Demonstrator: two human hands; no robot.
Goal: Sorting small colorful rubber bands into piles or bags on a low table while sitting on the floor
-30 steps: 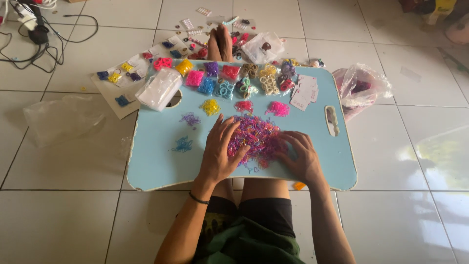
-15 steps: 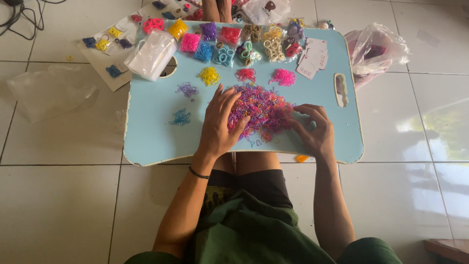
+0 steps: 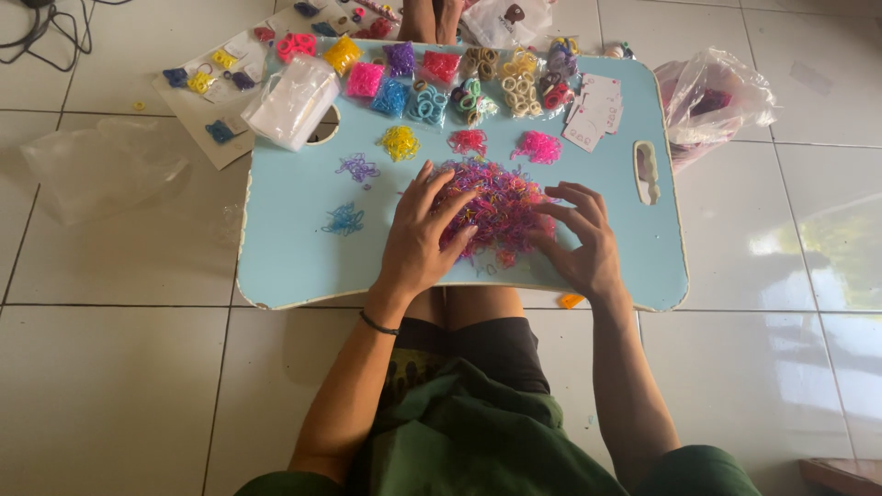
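Leftmost, beyond the light blue lap tray [image 3: 294, 266], a crumpled clear plastic bag [image 3: 101, 165] lies on the floor tiles. A clear packet [image 3: 292, 99] rests on the tray's upper left corner. Three small loose clusters sit on the tray's left part: purple [image 3: 356, 167], blue [image 3: 344, 219], yellow [image 3: 399, 142]. At the tray's middle lies the mixed pile of tiny elastic bands [image 3: 496, 207]. The left hand [image 3: 418, 243] rests on the pile's left edge, fingers spread flat, gripping nothing. The right hand [image 3: 581, 243] touches its right edge, fingers curled and splayed. White cards [image 3: 593, 110] lie at the tray's upper right; another plastic bag [image 3: 712, 96] sits just past its right rim.
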